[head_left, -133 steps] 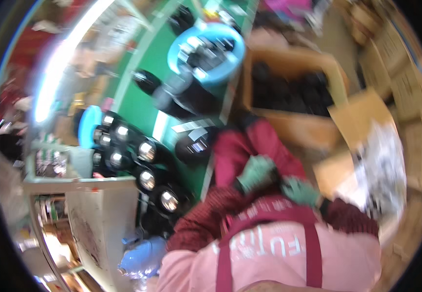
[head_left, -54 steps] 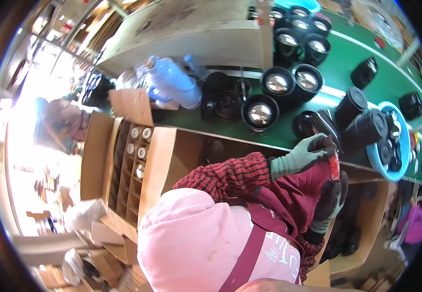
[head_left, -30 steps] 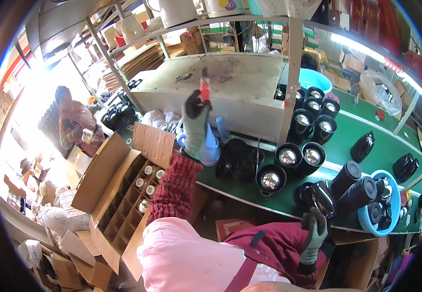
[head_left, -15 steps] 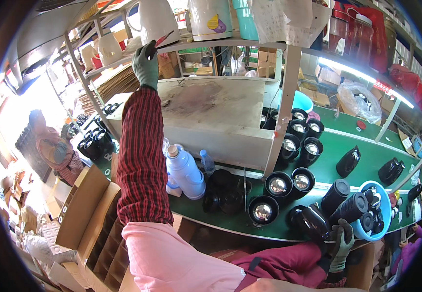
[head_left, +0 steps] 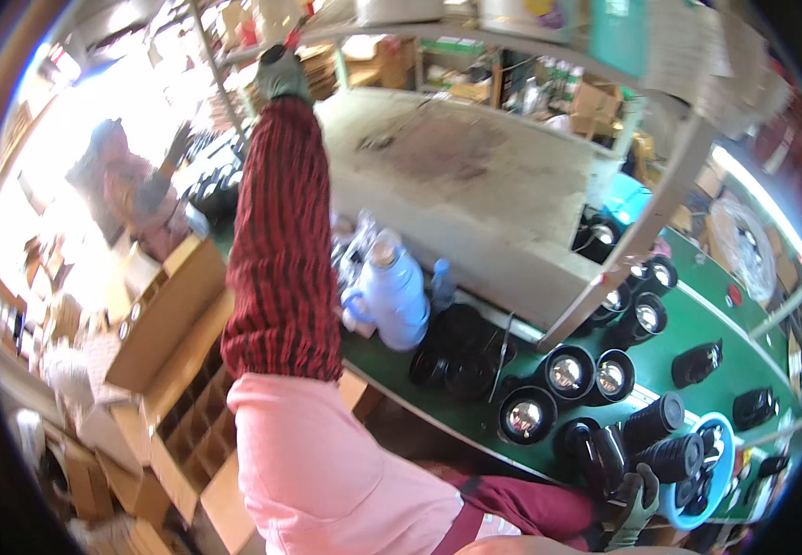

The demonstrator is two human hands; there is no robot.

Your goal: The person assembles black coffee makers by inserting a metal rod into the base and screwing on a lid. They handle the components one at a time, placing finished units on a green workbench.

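Observation:
My left hand (head_left: pixel 283 76), in a grey-green glove, is raised at arm's length to the upper shelf. Its fingers are closed around a slim red pen-like tool (head_left: pixel 292 39), mostly hidden and blurred now. Low at the right, my right hand (head_left: pixel 639 507), gloved alike, hangs by the bench edge with its fingers loosely apart and nothing seen in them. Beside it lie glossy black cylindrical vessels (head_left: pixel 610 457) and black ribbed cylinders (head_left: pixel 655 421). A light-blue basin (head_left: pixel 721 481) holding black parts stands just to its right.
Black vessels with mirror-like insides (head_left: pixel 527 416) stand on the green bench (head_left: pixel 378 370). A blue flask (head_left: pixel 391 301) and small bottle (head_left: pixel 442 282) sit before a large pale box (head_left: pixel 456 185). A shelf post (head_left: pixel 641 245) rises nearby. Left are a divided carton (head_left: pixel 165 338) and another person (head_left: pixel 137 199).
The view has swung and tilted, shifting the bench things rightward. My left hand is still raised, higher in the picture. My right hand sits lower, still near the black vessels. The other person's arm has lifted.

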